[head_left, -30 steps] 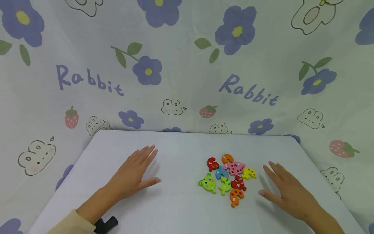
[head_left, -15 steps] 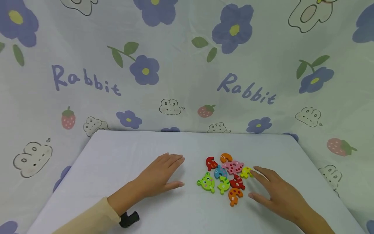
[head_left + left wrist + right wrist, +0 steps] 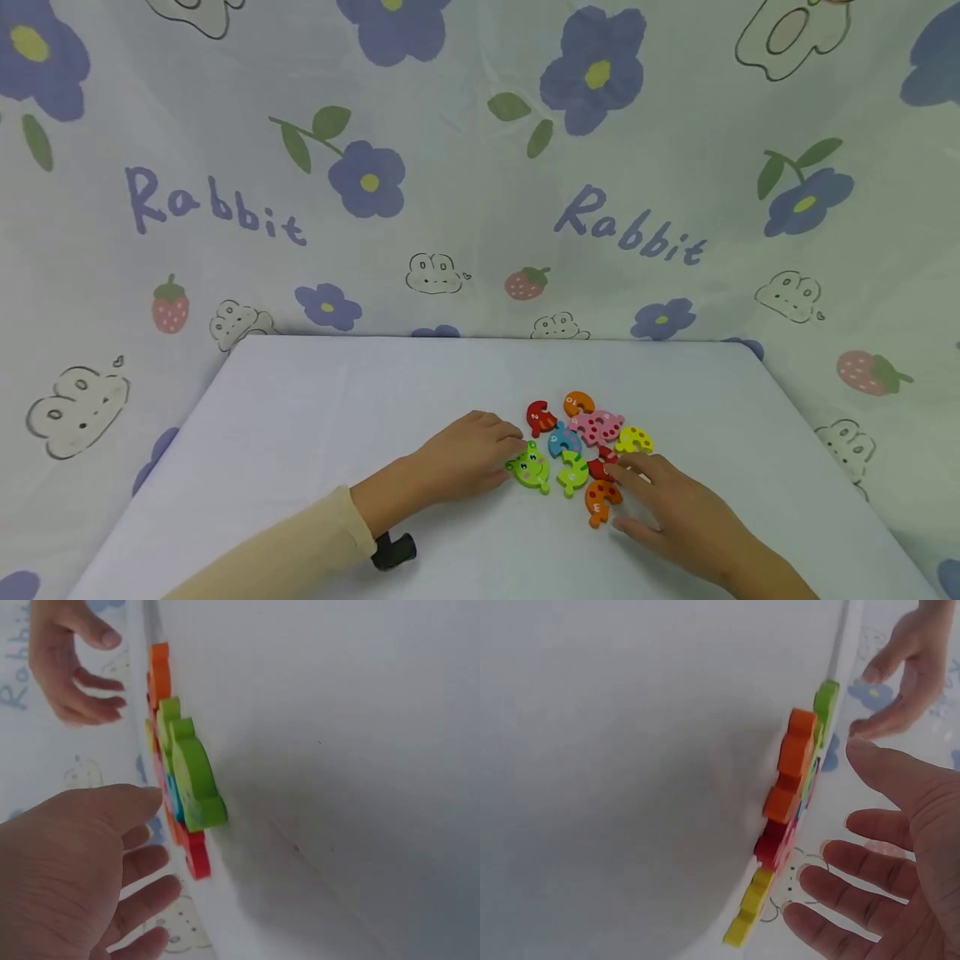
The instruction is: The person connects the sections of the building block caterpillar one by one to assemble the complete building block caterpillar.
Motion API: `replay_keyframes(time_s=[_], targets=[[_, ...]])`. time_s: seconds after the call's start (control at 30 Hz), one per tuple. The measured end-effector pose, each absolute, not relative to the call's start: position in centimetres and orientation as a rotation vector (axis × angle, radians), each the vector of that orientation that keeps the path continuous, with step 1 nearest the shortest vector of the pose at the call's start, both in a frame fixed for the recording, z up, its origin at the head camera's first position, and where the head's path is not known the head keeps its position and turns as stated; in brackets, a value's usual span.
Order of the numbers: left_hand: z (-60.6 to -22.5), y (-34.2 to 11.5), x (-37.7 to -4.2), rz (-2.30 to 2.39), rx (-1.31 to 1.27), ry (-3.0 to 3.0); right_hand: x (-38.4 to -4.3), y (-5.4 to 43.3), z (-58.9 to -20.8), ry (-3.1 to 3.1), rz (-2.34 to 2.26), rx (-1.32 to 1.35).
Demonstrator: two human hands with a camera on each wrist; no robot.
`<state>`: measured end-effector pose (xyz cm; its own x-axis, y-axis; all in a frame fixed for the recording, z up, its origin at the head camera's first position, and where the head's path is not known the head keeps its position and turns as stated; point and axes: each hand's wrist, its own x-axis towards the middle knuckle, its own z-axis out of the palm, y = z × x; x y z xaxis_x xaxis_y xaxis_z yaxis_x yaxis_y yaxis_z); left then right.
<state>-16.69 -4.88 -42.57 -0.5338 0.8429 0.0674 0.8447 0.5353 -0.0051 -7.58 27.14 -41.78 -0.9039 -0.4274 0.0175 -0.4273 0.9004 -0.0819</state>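
Note:
My left hand (image 3: 468,457) is at the left of a group of colourful puzzle pieces, fingers loosely bent beside the green animal-face piece (image 3: 531,469). In the left wrist view a gap shows between its thumb and fingers, with nothing held. My right hand (image 3: 675,517) hovers at the group's right, its fingertips over the red striped piece (image 3: 600,465) and partly hiding it. The right wrist view shows its fingers (image 3: 855,900) spread and holding nothing. Near that thumb lies the orange spotted piece (image 3: 602,500); a green striped piece (image 3: 573,473) lies between the hands.
Further back in the group are a red piece (image 3: 540,418), an orange piece (image 3: 578,404), pink spotted pieces (image 3: 600,427), a blue piece (image 3: 564,440) and a yellow piece (image 3: 634,439). They lie on a white table (image 3: 337,392) before a patterned curtain (image 3: 465,167).
My left hand has moved right to the green face piece, its fingers bending. My right hand has moved left and in over the pieces. The pieces keep their arrangement.

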Motion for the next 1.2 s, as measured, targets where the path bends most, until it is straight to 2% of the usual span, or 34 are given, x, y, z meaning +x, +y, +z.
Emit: replay_keyframes(time_s=[0.5,0.93,1.2], targets=[[-43.4,-2.8,-17.0,-0.082,-1.514,-2.717,-8.1,25.9,-43.5,2.961,-0.17,-0.863],[-43.5,-3.0,-17.0,-0.003,-1.483,-2.769,-8.3,25.1,-43.7,2.961,-0.146,-0.85],[-43.6,-4.2,-16.8,-0.04,-1.435,-2.816,-8.3,24.8,-43.5,2.929,-0.17,-0.745]])
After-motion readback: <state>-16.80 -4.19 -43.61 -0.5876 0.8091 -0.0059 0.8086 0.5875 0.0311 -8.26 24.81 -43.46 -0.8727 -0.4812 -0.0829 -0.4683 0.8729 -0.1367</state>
